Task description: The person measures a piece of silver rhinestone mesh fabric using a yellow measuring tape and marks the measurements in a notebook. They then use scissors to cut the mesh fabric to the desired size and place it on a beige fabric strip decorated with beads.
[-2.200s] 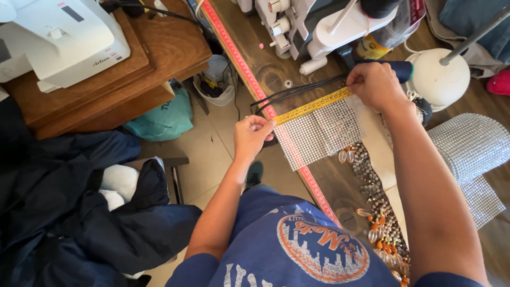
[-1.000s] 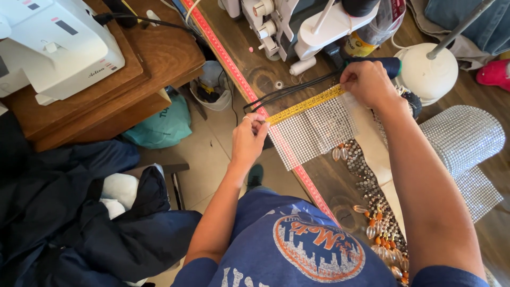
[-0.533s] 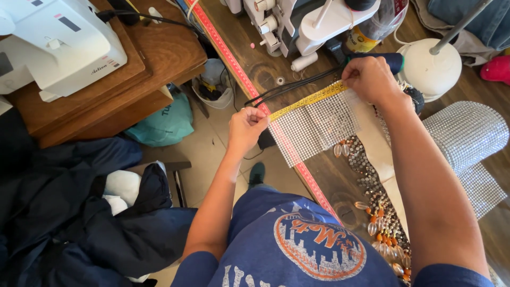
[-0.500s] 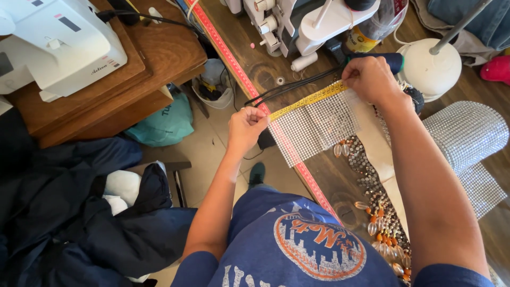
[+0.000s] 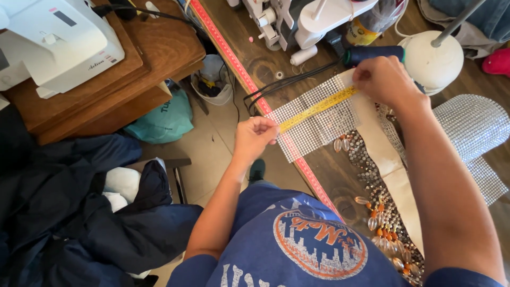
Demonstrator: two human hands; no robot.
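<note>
Hands (image 5: 255, 135) (image 5: 385, 79) on yellow tape measure (image 5: 317, 108) across glittery rhinestone mesh (image 5: 313, 133).

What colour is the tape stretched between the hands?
Yellow measuring tape, seen in the head view.

Single head camera, looking steeply down, close above both hands, table edge (image 5: 297, 159) just beyond the fingers (image 5: 268, 130), floor beneath.

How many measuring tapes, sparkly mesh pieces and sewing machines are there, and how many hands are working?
Measuring tapes: 2, a yellow tape stretched between the hands and a red tape along the table edge
Sparkly mesh pieces: 2, a flat mesh sheet and a mesh roll
Sewing machines: 2, white machine and second machine
Hands: 2, left hand, right hand
Total: 8
</note>
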